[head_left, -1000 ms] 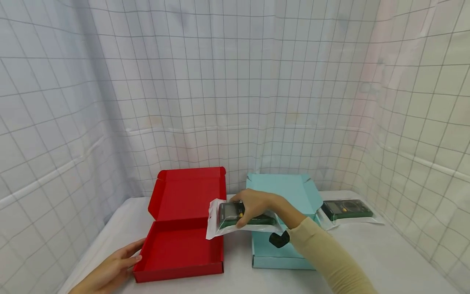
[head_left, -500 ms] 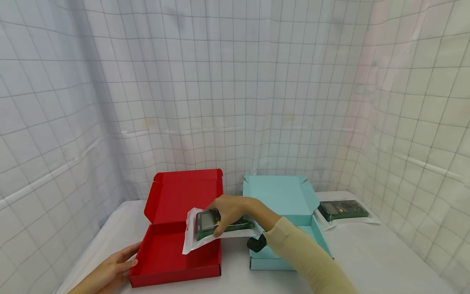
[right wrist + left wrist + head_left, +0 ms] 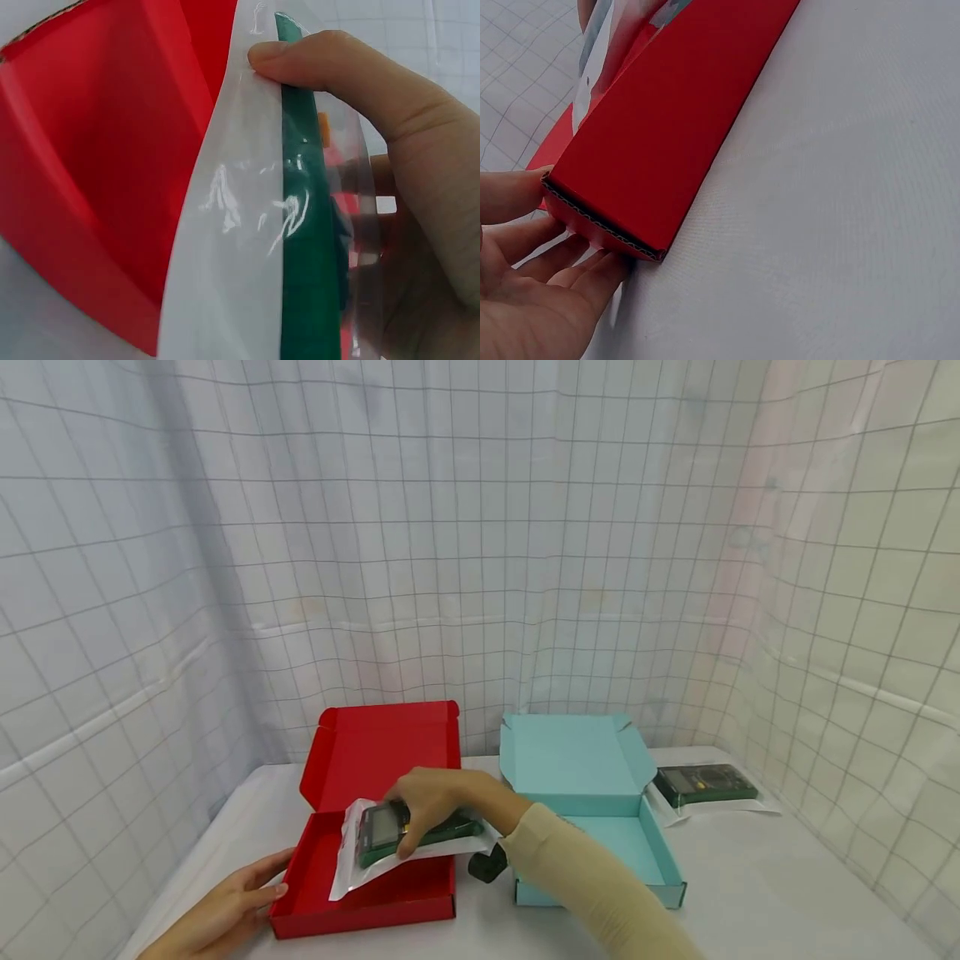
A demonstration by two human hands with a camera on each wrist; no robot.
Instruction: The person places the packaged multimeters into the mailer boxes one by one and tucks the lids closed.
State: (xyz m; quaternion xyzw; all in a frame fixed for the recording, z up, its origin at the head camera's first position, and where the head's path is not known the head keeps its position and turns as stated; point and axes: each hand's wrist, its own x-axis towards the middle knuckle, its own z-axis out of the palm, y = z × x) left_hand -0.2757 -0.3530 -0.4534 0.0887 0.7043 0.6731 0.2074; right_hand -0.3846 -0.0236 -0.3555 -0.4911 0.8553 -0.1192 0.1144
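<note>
My right hand [image 3: 429,806] grips a green-and-black multimeter [image 3: 381,828] sealed in a clear-and-white plastic bag [image 3: 352,868]. The thumb lies along the meter's green edge in the right wrist view, the fingers on its far side. It hangs tilted over the red cardboard box [image 3: 382,906], which stands with its lid up. At that box's left wall, my left hand [image 3: 232,902] rests with fingers extended along the outside. The left wrist view puts its thumb [image 3: 514,196] right at the rim corner, the fingertips against the side wall below.
Right of the red box stands a light-blue box [image 3: 622,839] with its lid folded back. A second bagged multimeter [image 3: 705,783] lies beyond it on the white cloth [image 3: 750,877]. Grid-patterned curtains [image 3: 480,568] enclose the back and sides. A black wrist device [image 3: 487,864] sits at my right wrist.
My right hand has carried the bagged multimeter leftward and down, from between the boxes to over the red box. The left hand has stayed at the red box's side.
</note>
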